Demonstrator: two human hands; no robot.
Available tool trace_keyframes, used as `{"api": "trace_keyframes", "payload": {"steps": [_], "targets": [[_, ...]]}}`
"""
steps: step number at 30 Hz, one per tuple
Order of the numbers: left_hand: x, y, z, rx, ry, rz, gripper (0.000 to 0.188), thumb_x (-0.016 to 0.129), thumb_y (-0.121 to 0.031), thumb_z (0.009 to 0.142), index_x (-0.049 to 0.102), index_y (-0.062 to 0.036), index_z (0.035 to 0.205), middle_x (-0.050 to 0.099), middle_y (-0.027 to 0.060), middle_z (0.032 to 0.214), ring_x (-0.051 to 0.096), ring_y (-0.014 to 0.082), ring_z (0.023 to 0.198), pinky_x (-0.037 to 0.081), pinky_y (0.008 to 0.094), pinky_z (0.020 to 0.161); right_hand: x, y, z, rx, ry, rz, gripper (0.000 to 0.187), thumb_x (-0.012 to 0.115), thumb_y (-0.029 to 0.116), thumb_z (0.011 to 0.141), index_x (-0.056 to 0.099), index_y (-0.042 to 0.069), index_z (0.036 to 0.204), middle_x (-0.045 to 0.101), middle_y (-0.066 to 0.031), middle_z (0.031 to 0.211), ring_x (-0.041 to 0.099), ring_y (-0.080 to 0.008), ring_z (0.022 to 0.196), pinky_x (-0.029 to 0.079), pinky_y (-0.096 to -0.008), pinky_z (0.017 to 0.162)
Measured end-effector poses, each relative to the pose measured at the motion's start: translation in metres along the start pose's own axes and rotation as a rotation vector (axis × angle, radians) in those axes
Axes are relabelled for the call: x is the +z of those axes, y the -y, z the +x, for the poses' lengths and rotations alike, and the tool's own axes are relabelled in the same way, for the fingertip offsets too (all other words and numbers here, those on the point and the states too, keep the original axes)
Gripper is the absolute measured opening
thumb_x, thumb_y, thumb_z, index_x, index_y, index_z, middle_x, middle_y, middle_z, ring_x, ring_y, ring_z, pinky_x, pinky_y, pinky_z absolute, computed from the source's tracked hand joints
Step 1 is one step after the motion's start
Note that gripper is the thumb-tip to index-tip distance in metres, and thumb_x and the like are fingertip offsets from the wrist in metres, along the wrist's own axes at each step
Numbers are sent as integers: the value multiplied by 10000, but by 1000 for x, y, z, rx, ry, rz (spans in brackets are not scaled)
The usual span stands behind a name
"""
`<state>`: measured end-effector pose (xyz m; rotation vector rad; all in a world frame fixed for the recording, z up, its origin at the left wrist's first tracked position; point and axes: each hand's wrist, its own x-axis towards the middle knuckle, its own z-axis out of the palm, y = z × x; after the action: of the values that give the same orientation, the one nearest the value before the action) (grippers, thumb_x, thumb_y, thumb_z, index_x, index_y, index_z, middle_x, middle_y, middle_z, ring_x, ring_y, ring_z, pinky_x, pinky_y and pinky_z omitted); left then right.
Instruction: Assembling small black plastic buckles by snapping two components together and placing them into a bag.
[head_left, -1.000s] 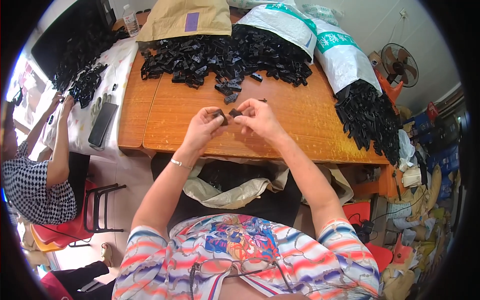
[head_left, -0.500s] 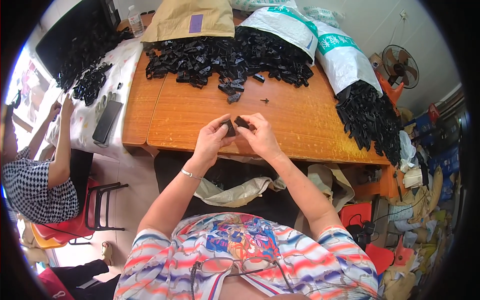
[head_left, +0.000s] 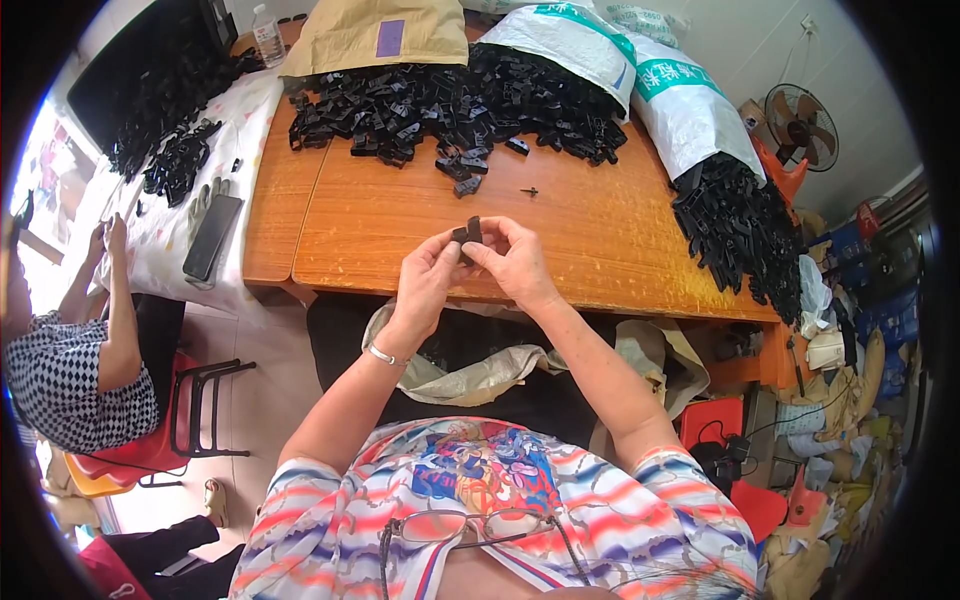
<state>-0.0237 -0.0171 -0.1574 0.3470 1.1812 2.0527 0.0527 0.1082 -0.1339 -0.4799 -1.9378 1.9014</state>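
My left hand (head_left: 426,275) and my right hand (head_left: 515,262) meet above the near edge of the wooden table (head_left: 380,220). Each is closed on a small black plastic part; the left one (head_left: 460,236) and the right one (head_left: 474,230) touch or overlap, and fingers cover much of both. How they fit together I cannot make out. Beyond my hands lies one small dark pin-like piece (head_left: 529,191). Farther back spreads a heap of black plastic parts (head_left: 400,110) spilling from a brown paper sack (head_left: 340,40) and a white sack (head_left: 560,45).
At the right, another white sack (head_left: 700,120) spills long black parts (head_left: 735,230) over the table edge. On the left, a co-worker (head_left: 80,370) sits at a cloth-covered table with a black pile (head_left: 180,165) and a dark flat tray (head_left: 212,238). A fan (head_left: 800,125) stands at the back right.
My hands have drawn together, bringing the two black parts into contact or overlap. The right part has turned from slanting to nearly upright. The co-worker's hands have shifted slightly nearer.
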Motion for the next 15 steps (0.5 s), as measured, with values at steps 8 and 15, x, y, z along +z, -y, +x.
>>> {"api": "trace_keyframes", "payload": {"steps": [8,15], "targets": [[-13,1,3,-42,99,-10,286,566,-107,982,536,52,1219,633,108,1098,671,179,908,582,277,802,-7,0,-2,55,61,99,227,707,18,856,606,-55,1045,671,-82,897,631,-102,726,547,-238,659],[-22,-4,9,-71,24,-126,303,625,-88,944,560,15,1222,645,72,1081,660,139,880,569,256,795,-5,8,-4,4,1,19,241,685,32,878,621,-37,1100,676,-56,924,628,-93,809,537,-234,715]]}}
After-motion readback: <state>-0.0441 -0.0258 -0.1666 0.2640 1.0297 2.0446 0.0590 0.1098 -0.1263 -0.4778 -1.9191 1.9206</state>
